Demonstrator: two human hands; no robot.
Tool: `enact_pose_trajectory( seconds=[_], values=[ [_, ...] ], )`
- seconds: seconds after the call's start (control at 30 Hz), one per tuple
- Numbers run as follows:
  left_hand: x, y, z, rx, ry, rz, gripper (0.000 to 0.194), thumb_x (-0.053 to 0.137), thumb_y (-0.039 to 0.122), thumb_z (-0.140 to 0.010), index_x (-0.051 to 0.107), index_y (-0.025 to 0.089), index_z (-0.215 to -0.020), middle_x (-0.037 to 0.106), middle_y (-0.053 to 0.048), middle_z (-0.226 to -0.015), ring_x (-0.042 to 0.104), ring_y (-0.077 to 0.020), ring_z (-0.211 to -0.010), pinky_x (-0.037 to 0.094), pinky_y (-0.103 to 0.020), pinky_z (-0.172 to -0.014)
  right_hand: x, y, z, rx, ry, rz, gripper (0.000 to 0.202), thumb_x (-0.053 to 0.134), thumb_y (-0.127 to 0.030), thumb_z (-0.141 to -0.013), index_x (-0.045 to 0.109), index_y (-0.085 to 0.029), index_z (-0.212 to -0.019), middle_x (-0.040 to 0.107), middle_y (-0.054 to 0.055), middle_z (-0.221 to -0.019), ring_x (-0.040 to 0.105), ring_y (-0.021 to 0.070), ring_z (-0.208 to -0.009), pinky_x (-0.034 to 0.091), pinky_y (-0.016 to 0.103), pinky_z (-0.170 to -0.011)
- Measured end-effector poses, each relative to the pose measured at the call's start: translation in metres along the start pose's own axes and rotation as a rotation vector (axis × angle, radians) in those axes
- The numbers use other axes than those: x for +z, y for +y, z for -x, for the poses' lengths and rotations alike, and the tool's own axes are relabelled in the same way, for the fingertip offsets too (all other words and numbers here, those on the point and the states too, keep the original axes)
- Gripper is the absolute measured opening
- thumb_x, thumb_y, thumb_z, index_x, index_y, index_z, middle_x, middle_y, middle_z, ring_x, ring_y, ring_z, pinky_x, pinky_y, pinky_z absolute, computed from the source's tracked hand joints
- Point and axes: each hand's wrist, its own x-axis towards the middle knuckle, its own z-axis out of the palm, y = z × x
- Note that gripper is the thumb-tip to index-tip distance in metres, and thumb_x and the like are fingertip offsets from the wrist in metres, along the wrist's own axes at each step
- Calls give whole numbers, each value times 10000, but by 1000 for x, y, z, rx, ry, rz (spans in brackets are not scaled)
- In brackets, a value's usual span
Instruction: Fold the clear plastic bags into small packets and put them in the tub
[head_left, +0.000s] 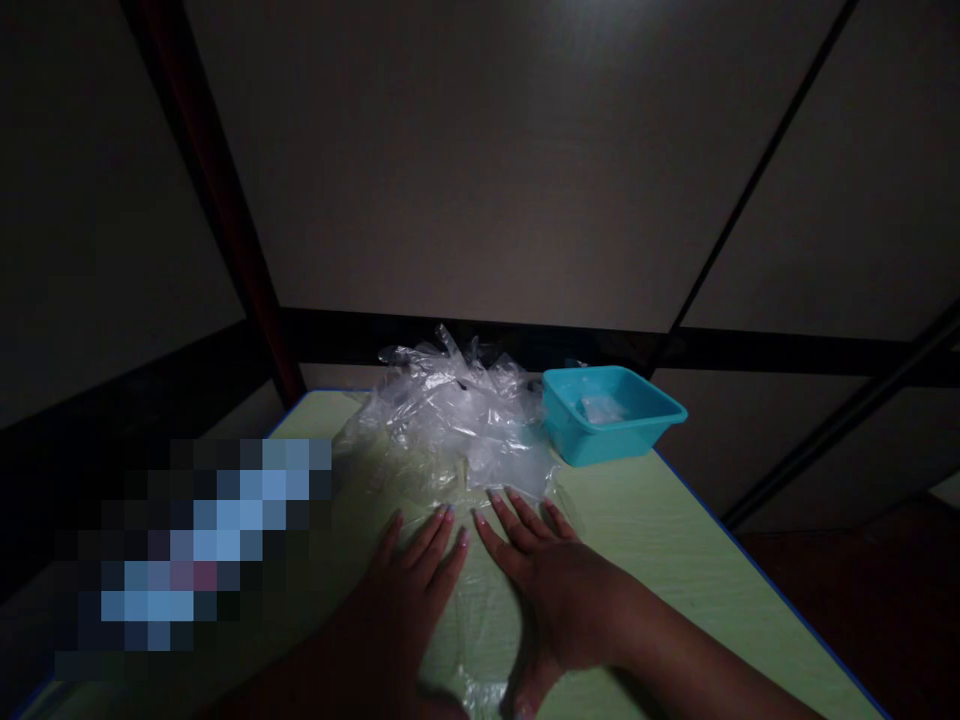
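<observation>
My left hand [420, 570] lies palm down with its fingers stretched out on a clear plastic bag [484, 625] spread over the table. Beside it, my right hand [544, 565] is also flat, fingers apart, pressing the same thin plastic. Just past my fingertips rises a crumpled heap of clear plastic bags [457, 400]. The bag's outline is hard to make out where it meets the heap and under my hands.
A turquoise plastic basin [600, 440] stands at the table's back right, with a small clear packet [602, 408] inside. The pale green table [712, 590] has a blue edge. Panelled doors [480, 180] rise behind it. A blurred-out patch covers the left side.
</observation>
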Motion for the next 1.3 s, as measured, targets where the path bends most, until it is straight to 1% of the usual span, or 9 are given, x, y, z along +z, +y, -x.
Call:
enact_pose_trajectory(
  seconds=[0.13,0.27,0.4,0.53,0.77,0.93,1.07,1.17,1.3],
  values=[
    [-4,2,0,5,31,-68,439,489,184,-947,453,223,-1383,387,-150,-1452,368,-327,-1334,182,-629,-1071,0,-1,0,19,-3,-1,1500,821,-664,-363,-90,-250,-1479,-221,164,-1497,-178,427,-1359,-133,636,-1055],
    [-9,2,0,21,8,-73,423,498,204,-950,469,225,-1371,396,-160,-1440,385,-356,-1318,258,-650,-1028,-3,-2,2,-2,-7,-11,1466,806,-673,-396,-77,-243,-1485,-188,163,-1510,-159,422,-1370,-144,639,-1049],
    [-10,1,0,-3,24,-49,439,515,217,-945,462,239,-1380,401,-144,-1445,370,-375,-1321,222,-651,-1044,-5,-3,3,16,-26,8,1482,819,-657,-379,-67,-233,-1487,-180,185,-1507,-157,426,-1369,-153,644,-1040],
    [-8,0,0,19,32,-34,432,503,217,-954,458,257,-1382,424,-122,-1441,376,-377,-1317,229,-634,-1047,-2,0,3,8,-22,30,1479,837,-632,-367,-48,-259,-1493,-166,177,-1518,-139,438,-1370,-151,651,-1038],
    [3,1,0,33,122,-65,428,487,159,-953,466,254,-1370,442,-128,-1427,398,-376,-1304,223,-642,-1042,0,3,6,5,-20,45,1471,835,-636,-364,-33,-266,-1494,-163,177,-1517,-157,434,-1363,-156,649,-1035],
    [6,1,1,20,149,-64,383,470,199,-971,492,264,-1347,437,-115,-1433,390,-357,-1315,160,-630,-1079,-7,-1,8,-48,-1,6,1352,766,-684,-489,-18,-236,-1496,-127,187,-1516,-125,381,-1391,-160,623,-1046],
    [7,3,3,27,163,-66,380,431,197,-985,480,256,-1357,442,-115,-1431,395,-339,-1316,124,-621,-1094,-8,-5,4,-60,52,8,1319,749,-689,-519,-8,-238,-1500,-135,160,-1526,-110,396,-1395,-164,634,-1041],
    [8,5,2,29,156,-59,366,449,213,-979,500,251,-1339,460,-127,-1417,407,-354,-1305,150,-642,-1076,-4,-11,0,-107,95,9,1295,741,-677,-551,-18,-231,-1501,-127,150,-1534,-82,397,-1402,-156,623,-1054],
    [5,4,1,-11,108,-35,348,497,223,-959,539,280,-1300,464,-116,-1417,380,-378,-1316,199,-666,-1041,3,-15,-4,-169,68,-32,1272,712,-656,-622,-95,-188,-1486,-117,149,-1535,-69,350,-1417,-121,572,-1096]
  ],
)
